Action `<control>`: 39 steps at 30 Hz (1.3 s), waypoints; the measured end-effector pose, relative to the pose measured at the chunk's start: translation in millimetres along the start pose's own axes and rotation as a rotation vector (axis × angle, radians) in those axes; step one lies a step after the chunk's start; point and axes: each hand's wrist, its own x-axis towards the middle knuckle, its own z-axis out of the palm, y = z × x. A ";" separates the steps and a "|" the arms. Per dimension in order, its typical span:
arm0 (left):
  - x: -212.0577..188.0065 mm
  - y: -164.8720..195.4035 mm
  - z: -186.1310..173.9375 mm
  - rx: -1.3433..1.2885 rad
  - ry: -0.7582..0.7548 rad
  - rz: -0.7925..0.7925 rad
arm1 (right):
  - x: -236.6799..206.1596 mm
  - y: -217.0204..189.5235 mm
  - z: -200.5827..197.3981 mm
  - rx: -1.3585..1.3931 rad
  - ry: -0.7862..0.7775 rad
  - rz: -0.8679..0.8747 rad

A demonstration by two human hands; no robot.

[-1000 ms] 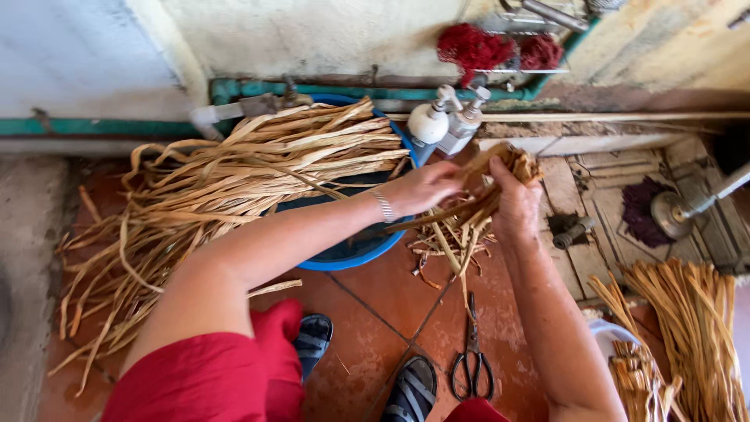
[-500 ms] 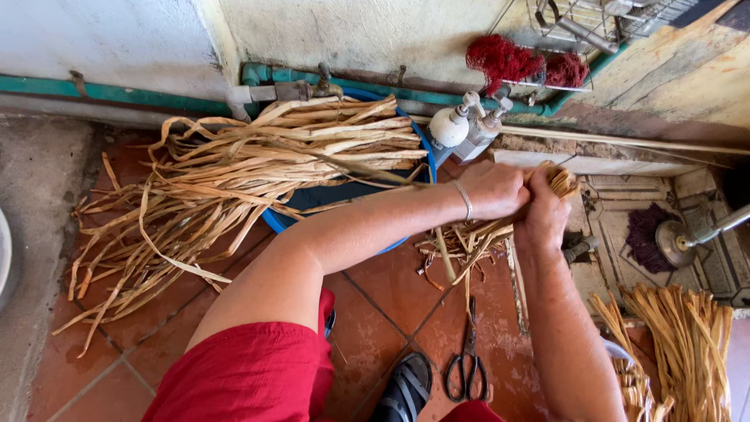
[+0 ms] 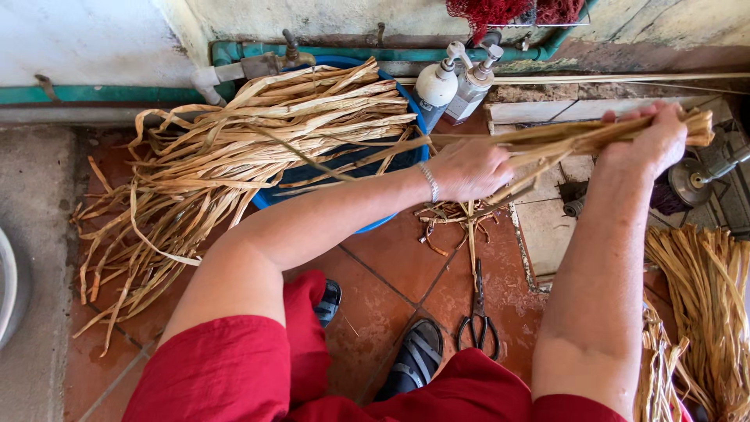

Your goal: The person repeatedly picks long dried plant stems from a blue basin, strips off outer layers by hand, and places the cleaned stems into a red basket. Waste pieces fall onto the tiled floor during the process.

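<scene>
Two hands now work well apart on one bundle of dried leaf strips (image 3: 562,141). Half a second ago they sat close together at the bundle's end, with the strips hanging down toward the floor. In the current view the bundle is drawn out nearly level, running from 9 o'clock to 3 o'clock across the upper frame. My judgement: the strips have been pulled taut and straightened, so the bundle is in its stretched state, not gathered.

Left hand (image 3: 467,168): clenched around the bundle near its middle, palm down, fingers wrapped under the strips. A thin bracelet (image 3: 430,181) sits at the wrist. The forearm reaches forward from 7 o'clock, over the rim of the blue basin (image 3: 375,225).

Right hand (image 3: 652,141): clenched on the bundle's butt end at 2 o'clock, the cut ends projecting just past the fingers. The forearm rises almost straight from 5 o'clock.

Loose tails of the bundle trail off toward 9 o'clock, over the basin, where a large heap of the same strips (image 3: 234,164) lies across the basin and spills onto the tiled floor (image 3: 375,312).

Below the bundle, short offcuts (image 3: 457,219) lie on the tiles, and black-handled scissors (image 3: 478,324) lie near them at 6 o'clock, untouched. Two spray bottles (image 3: 457,82) stand against the wall at 12 o'clock. More strips (image 3: 703,312) are stacked at 4 o'clock.
</scene>
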 end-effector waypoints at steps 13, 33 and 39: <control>-44.5 -12.9 -13.9 -0.398 -0.330 -0.168 | 71.6 -33.4 -58.9 0.024 0.354 -0.031; -101.2 -83.3 -79.9 -0.426 -0.457 -0.367 | 126.6 -30.9 -102.8 0.083 0.659 -0.113; -109.9 -99.8 -91.1 -0.440 -0.497 -0.465 | 121.8 -33.4 -109.3 0.061 0.625 -0.125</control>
